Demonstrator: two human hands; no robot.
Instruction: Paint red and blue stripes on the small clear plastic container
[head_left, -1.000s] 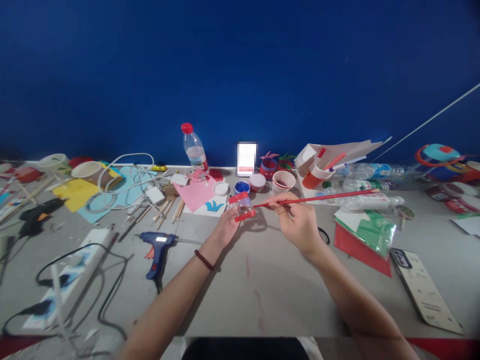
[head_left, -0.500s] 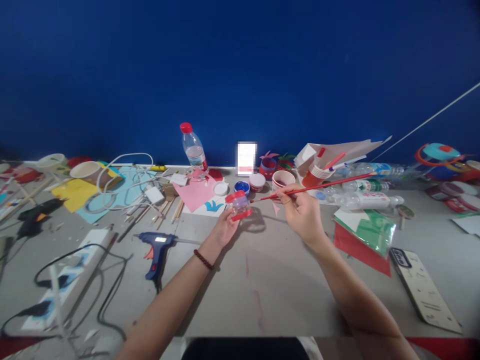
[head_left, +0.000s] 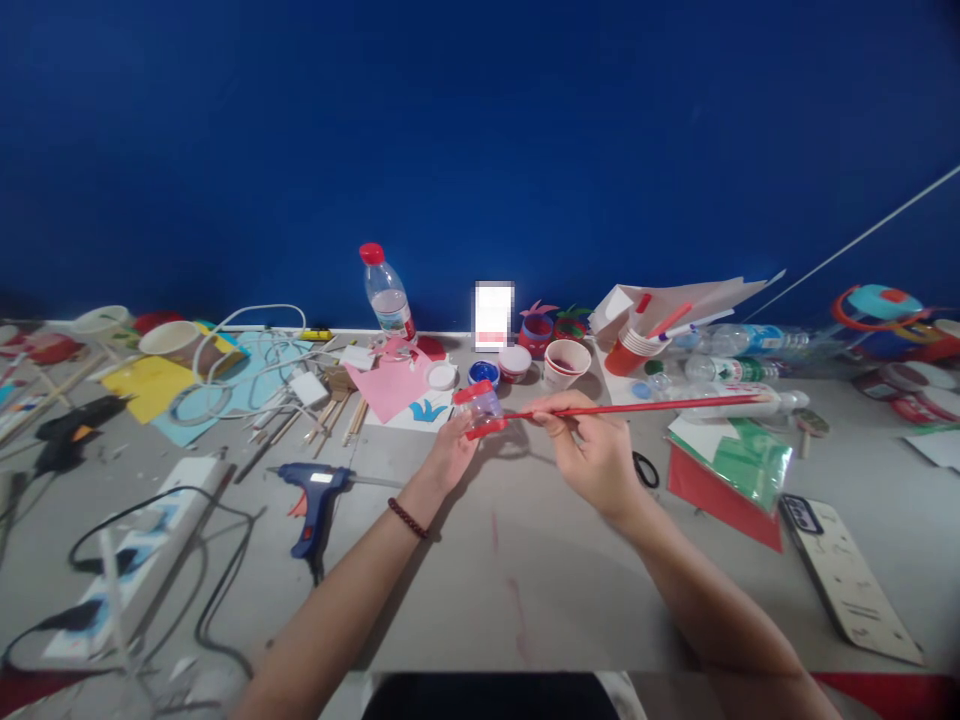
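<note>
My left hand (head_left: 453, 450) holds a small clear plastic piece (head_left: 480, 408) with red bands at both ends, tilted above the table. A long red paintbrush (head_left: 645, 407) lies nearly level in my closed right hand (head_left: 589, 445), and its tip touches or nearly touches the lower red band. Just behind the piece stands an open jar of blue paint (head_left: 484, 374). Beside it are a white-lidded jar (head_left: 514, 364) and a paper cup (head_left: 566, 362) with dark reddish contents. A blue paper cutout (head_left: 428, 411) lies on white paper to the left.
On the left are a blue glue gun (head_left: 319, 490), a power strip (head_left: 142, 550) and tangled cables. A red-capped bottle (head_left: 388, 295) stands at the back. Scissors (head_left: 646, 470), a green packet (head_left: 739, 460), lying bottles and a phone (head_left: 851, 580) are on the right.
My right hand has moved slightly down and left, and the brush has swung to nearly level, its tip now lower on the plastic piece. The scissors' handle has come into view.
</note>
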